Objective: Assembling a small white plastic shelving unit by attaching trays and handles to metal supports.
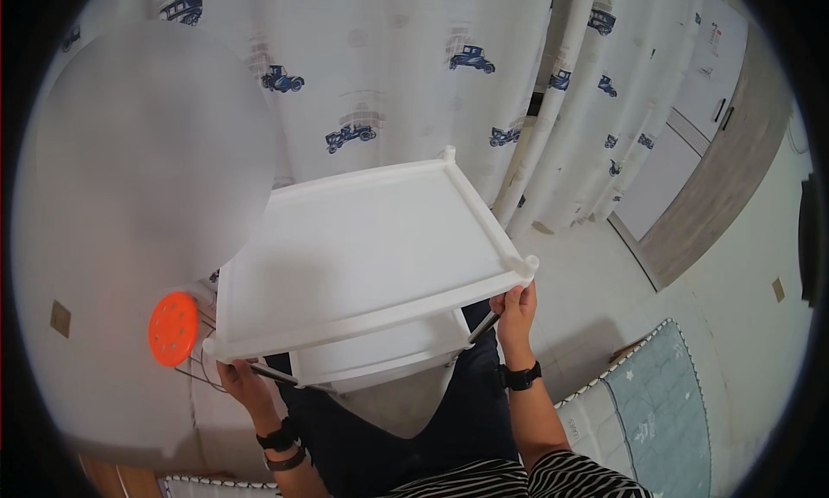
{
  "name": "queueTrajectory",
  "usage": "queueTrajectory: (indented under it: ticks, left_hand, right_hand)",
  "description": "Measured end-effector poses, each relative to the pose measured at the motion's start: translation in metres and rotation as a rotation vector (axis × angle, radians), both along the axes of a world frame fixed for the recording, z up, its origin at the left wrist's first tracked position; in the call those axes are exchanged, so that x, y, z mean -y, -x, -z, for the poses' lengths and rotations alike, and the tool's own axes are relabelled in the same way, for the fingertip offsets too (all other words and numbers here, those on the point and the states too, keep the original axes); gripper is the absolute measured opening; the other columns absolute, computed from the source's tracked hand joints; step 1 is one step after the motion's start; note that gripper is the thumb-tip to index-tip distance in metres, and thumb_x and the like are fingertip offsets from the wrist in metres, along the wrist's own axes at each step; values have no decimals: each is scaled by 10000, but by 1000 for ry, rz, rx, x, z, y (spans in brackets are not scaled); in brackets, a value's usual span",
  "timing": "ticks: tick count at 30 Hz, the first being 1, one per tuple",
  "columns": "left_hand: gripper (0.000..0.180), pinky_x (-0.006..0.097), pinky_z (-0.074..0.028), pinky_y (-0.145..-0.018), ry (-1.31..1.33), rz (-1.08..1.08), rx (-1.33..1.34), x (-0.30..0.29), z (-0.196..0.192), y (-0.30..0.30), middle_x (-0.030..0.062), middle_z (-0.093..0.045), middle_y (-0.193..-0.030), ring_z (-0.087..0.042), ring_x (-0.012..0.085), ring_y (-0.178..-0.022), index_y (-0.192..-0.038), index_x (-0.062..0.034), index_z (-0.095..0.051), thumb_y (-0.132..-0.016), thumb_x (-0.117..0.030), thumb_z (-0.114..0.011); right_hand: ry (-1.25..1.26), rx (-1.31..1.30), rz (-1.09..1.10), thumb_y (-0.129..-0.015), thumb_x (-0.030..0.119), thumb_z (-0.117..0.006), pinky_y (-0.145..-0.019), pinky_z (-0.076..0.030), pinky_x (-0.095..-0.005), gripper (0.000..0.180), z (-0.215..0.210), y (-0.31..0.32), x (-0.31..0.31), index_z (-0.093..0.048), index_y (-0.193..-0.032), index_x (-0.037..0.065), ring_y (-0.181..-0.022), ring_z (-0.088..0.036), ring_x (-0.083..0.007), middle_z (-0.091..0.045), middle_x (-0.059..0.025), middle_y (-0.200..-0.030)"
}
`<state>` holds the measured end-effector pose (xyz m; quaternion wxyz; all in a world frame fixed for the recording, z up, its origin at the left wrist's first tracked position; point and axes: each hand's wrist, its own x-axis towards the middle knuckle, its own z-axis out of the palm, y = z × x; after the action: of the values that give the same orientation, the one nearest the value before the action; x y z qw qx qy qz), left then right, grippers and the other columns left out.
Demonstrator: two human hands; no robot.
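A white shelf rack [371, 248] with metal posts stands tilted in front of my legs, its broad top tray towards me. Below the top tray shows a lower white shelf [380, 351]. At the top tray's near left corner, my left hand [242, 381] is closed around the post just under the corner. My right hand [515, 311] grips the near right corner the same way, its fingers at the post below the white knob. The rack's far left corner is hidden behind a blurred round patch.
An orange round stool [173, 329] with thin metal legs is at the left. Behind the rack hang white curtains [380, 84] printed with blue cars. To the right lies a grey-green and white quilted mat [661, 403]. A white door [682, 127] stands far right.
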<state>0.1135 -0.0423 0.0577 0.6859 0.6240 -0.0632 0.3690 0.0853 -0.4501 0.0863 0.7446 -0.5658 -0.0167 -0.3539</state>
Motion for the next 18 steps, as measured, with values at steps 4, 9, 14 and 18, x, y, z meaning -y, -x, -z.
queueTrajectory:
  ticks: [4,9,14,18]
  left_hand:
    - [352,232,-383,-605,113,53,11,0,-6,-2,18,-528,-794,-463,87,-673,-1013,-2,-504,-882,-322,-569]
    - [331,225,-396,-630,156,161,9,-8,-4,1,29,-551,-849,-493,90,-713,-1035,2,-510,-877,-279,-583]
    - [373,251,-422,-753,-30,-167,0,5,-1,0,61,-554,-930,-528,127,-838,-1090,34,-492,-876,-256,-589]
    - [378,251,-414,-786,-35,-320,93,24,-13,-1,75,-547,-944,-527,142,-881,-1085,38,-485,-890,-275,-566]
  right_hand:
    - [41,20,1,-878,443,-512,-480,-285,-209,455,3,3,0,-445,-1100,51,-525,-355,-62,-431,17,-681]
    - [11,29,-32,-872,440,-527,-489,-291,-210,461,4,3,1,-452,-1099,45,-547,-369,-66,-453,13,-704]
    - [-1,34,-55,-873,426,-532,-495,-299,-216,438,6,6,1,-455,-1085,51,-548,-365,-70,-458,9,-707]
    - [-6,30,-63,-878,416,-534,-496,-289,-205,473,9,7,3,-446,-1117,17,-554,-348,-62,-443,16,-708]
